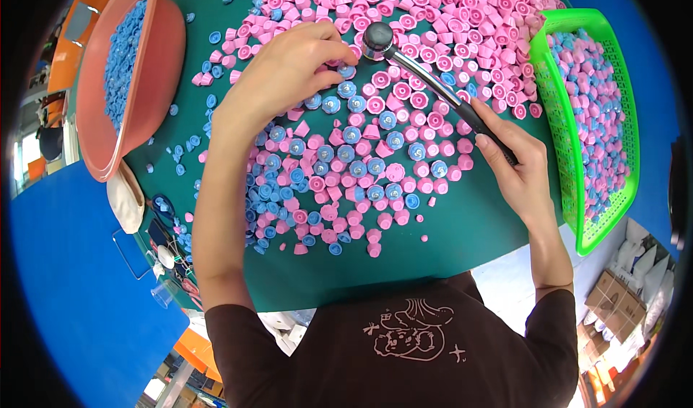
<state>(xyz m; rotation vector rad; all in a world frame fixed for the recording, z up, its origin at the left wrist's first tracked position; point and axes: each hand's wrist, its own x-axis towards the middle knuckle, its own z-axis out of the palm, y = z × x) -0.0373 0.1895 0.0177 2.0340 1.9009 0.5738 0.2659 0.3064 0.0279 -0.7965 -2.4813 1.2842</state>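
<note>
My right hand [511, 155] is wrapped round the black grip of a hammer [426, 77] with a metal shaft. The hammer's round black head [377, 38] is held over the pink pieces, just right of my left fingers. My left hand [299, 62] is closed, thumb and fingertips at a small blue-topped piece [347, 70]. Close below it, several blue caps [356, 103] with shiny centres sit on small pink plastic cups. More pink cups [375, 105] lie around, many with their hollow side up. Loose blue caps [268, 204] are heaped beside my left forearm.
A large pile of pink cups [462, 7] covers the far part of the green table [289, 282]. At left stands a pink basin [162, 69] of blue caps [124, 62]. A green basket [567, 141] of mixed pieces stands right. Scissors and small tools lie at the left edge.
</note>
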